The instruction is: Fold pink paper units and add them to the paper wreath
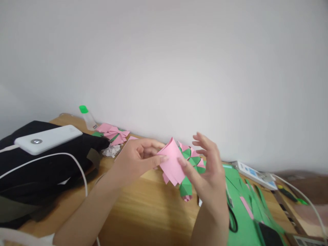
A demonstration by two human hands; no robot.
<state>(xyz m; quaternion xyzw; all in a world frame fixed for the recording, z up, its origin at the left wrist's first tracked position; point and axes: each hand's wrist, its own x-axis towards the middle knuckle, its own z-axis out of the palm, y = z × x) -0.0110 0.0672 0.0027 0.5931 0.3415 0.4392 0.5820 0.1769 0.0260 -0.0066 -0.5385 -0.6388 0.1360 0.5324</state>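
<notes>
A sheet of pink paper (172,164), bent into a curved, folded form with pointed lower corners, is held up over the table. My left hand (138,159) pinches its left edge, thumb in front and fingers behind. My right hand (208,172) has its thumb against the paper's right side, while its other fingers are raised and spread apart. Just behind the paper are green and pink folded paper pieces (194,160), partly hidden by it and by my right hand. Below them shows a green folded piece (186,187) with a pink rolled end.
Left: a white power bank (48,139) with a cable on black fabric (15,171), a green-capped bottle (88,118) and pink paper pieces (114,133). Right: green paper sheets (243,215), a power strip (255,175), a dark phone-like object (270,235). A white wall (164,68) stands behind.
</notes>
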